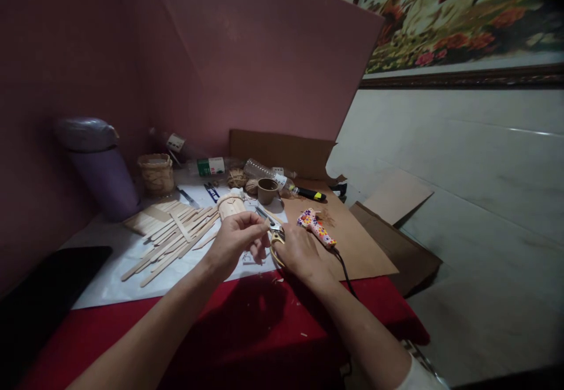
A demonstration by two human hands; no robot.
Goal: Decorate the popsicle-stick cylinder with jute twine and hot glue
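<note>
Scissors with yellowish handles are held in my right hand, their blades partly apart and pointing up and left. Close beside the blades, my left hand has its thumb and forefinger pinched together; whatever lies between them is too small to make out. Just behind my left hand stands a small container covered with pale wooden strips. Flat wooden sticks lie in a loose pile to the left. A flower-patterned glue gun rests on the cardboard, right of my right hand.
A purple tumbler and a woven-looking cup stand at the left. Plastic bottles, twine balls, a brown cup and a black-and-yellow cutter are at the back. A black cord runs over the right front edge.
</note>
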